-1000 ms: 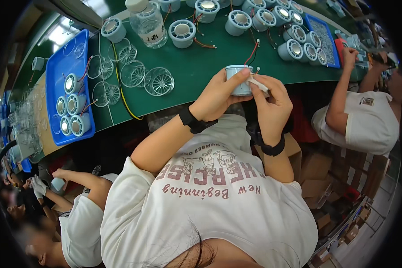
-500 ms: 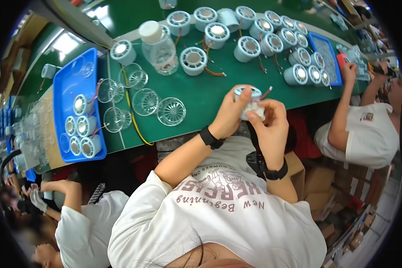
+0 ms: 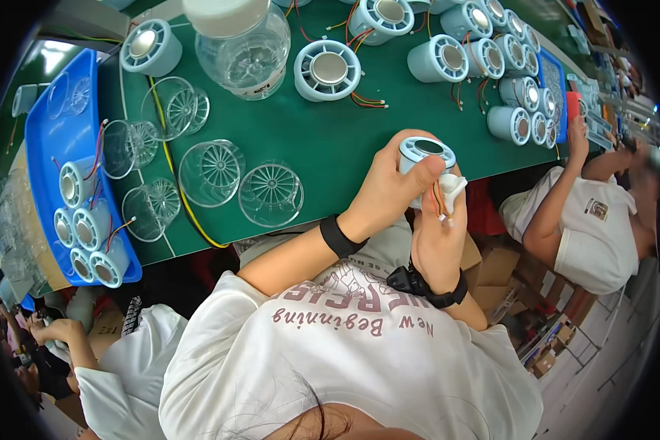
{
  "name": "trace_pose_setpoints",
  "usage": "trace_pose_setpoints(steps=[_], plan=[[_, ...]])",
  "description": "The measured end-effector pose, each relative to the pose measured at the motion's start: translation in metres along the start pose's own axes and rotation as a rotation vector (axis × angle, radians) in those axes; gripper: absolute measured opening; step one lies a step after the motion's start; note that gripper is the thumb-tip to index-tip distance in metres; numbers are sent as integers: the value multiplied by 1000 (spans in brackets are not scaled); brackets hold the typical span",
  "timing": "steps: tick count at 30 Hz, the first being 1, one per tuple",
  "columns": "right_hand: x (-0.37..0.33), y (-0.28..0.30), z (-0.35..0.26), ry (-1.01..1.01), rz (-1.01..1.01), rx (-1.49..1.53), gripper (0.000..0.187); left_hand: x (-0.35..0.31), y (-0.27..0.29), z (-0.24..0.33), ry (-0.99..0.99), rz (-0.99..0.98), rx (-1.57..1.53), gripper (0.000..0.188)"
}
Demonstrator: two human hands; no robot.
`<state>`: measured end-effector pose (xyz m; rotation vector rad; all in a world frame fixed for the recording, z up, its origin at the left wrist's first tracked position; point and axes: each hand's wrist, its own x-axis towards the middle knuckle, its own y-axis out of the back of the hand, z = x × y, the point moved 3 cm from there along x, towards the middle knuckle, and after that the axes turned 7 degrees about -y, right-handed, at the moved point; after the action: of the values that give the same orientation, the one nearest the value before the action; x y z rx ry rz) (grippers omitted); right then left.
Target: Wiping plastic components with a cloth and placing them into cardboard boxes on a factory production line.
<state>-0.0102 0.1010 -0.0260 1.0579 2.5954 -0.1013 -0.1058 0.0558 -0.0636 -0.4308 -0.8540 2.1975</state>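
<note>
My left hand (image 3: 389, 180) is closed around a light-blue round housing (image 3: 416, 144) with a ribbed rim and a dark disc in its top. Its thumb lies across the near side of the housing. Just below, my right hand (image 3: 438, 246) grips a white plastic piece (image 3: 453, 191) against the housing's underside; some of its fingers are hidden. Thin coloured wires (image 3: 440, 202) with small white connectors hang over the right hand. Both hands are together above the table's near edge.
Clear ribbed cups (image 3: 271, 192) stand left on the green table (image 3: 359, 121), beside a blue tray (image 3: 33, 139) of similar housings. A yellow cable (image 3: 174, 165) runs past them. A lidded clear jar (image 3: 249, 55) and several wired housings (image 3: 328, 70) stand farther back. Co-workers sit on both sides.
The view has come closer to the table. The held housing has tilted, its wires now hanging toward me over my right hand instead of sticking out right. The white piece shows more clearly.
</note>
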Motion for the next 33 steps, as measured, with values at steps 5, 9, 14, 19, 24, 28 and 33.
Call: trace_pose_setpoints(steps=[5,9,14,19,24,28,33], plan=[[8,2,-21,-123,-121,2,56,0,3,-9,49,27,-40,72],[10,15,-26,-188,-251,-35,63,2,8,-9,43,6,-146,57],[6,7,-28,-228,-169,68,62,-1,6,-8,17,-4,-93,59],[-2,-1,-28,-235,-65,49,48,-1,7,-8,11,20,-47,58],[8,-8,-25,-214,77,16,50,3,5,-2,38,64,-66,54],[11,-10,-37,-223,48,-111,50,4,5,0,-3,109,-103,48],[5,19,-57,6,71,-225,39,4,4,-2,7,-10,-125,44]])
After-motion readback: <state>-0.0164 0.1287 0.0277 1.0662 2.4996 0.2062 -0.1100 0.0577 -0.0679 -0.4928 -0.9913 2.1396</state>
